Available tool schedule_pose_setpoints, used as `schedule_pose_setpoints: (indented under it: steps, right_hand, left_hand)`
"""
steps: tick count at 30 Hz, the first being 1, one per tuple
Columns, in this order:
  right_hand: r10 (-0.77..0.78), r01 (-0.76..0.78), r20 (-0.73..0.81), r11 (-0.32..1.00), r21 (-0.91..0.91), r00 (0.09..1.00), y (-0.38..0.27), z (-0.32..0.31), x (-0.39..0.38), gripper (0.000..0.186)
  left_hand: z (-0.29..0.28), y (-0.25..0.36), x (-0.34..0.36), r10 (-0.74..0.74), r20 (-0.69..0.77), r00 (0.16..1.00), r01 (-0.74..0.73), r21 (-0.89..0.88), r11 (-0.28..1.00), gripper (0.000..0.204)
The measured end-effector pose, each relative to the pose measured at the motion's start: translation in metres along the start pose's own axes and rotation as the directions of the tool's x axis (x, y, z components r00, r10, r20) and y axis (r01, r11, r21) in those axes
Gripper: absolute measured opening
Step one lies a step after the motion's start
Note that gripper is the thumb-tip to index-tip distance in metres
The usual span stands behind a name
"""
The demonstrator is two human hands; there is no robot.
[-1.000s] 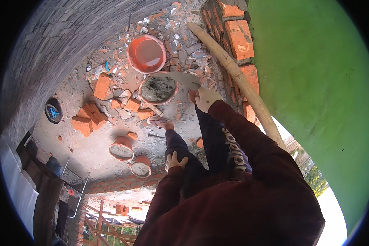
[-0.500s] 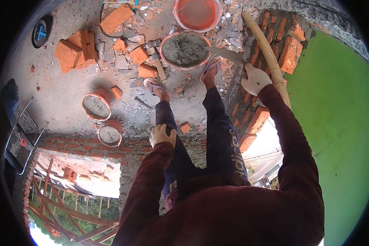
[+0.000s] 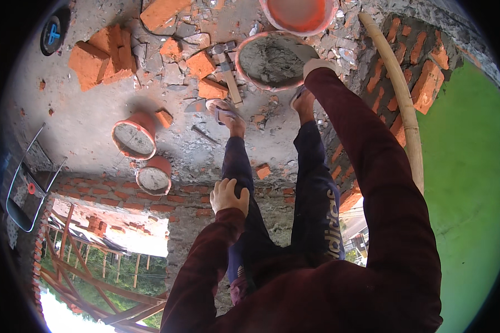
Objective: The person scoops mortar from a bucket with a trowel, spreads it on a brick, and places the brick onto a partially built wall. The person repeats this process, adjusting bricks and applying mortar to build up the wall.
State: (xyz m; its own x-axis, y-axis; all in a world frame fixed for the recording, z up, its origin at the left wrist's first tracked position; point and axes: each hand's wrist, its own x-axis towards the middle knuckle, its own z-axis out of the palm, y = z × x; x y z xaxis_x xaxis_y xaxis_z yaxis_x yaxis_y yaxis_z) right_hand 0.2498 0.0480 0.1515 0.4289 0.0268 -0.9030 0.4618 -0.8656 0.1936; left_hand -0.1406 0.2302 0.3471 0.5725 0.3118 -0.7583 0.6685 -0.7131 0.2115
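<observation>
My right hand (image 3: pixel 319 66) grips a trowel at the right rim of a round basin of wet grey mortar (image 3: pixel 269 64). The trowel's metal blade (image 3: pixel 302 51) reaches over that rim toward the mortar; its handle is hidden in my hand. My left hand (image 3: pixel 228 196) rests on my left knee, holding nothing, with its fingers apart. Beyond the mortar basin stands a second, orange-red basin (image 3: pixel 299 15).
Brick pieces and rubble lie left of the basin, near a hammer (image 3: pixel 229 77). Stacked bricks (image 3: pixel 101 58) and two mortar buckets (image 3: pixel 133 140) (image 3: pixel 154 176) stand farther left. On the right, a bamboo pole (image 3: pixel 394 69) leans along a brick wall (image 3: pixel 422 89) beside a green surface (image 3: pixel 472 183).
My right hand has moved left from beside the brick wall to the mortar basin, bringing the trowel over its rim. My left hand stays on the knee. The view has shifted slightly.
</observation>
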Motion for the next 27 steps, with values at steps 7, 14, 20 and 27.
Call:
schedule_pose_setpoints:
  steps: [7, 14, 20, 27]
  right_hand:
    - [-0.241, 0.243, -0.036, 0.965, 0.096, 0.97, -0.021, 0.146, 0.084, 0.024]
    - [-0.323, 0.415, -0.459, 0.903, 0.111, 0.827, -0.048, 0.141, 0.044, 0.01]
    - [-0.081, 0.097, -0.09, 0.095, 0.991, 0.993, -0.045, 0.131, 0.01, 0.017]
    - [-0.01, 0.327, -0.335, 0.251, 0.911, 0.942, -0.019, 0.168, -0.012, 0.025]
  left_hand:
    - [-0.004, 0.0, 0.004, 0.007, 0.094, 0.996, -0.009, 0.023, 1.0, 0.048]
    - [-0.013, 0.0, 0.006, -0.032, 0.11, 0.993, 0.031, 0.018, 0.999, 0.047]
    - [-0.014, 0.003, 0.01, 0.015, 0.078, 0.997, -0.019, 0.045, 0.999, 0.045]
    - [-0.027, 0.009, 0.022, 0.074, 0.094, 0.993, -0.082, 0.088, 0.993, 0.044]
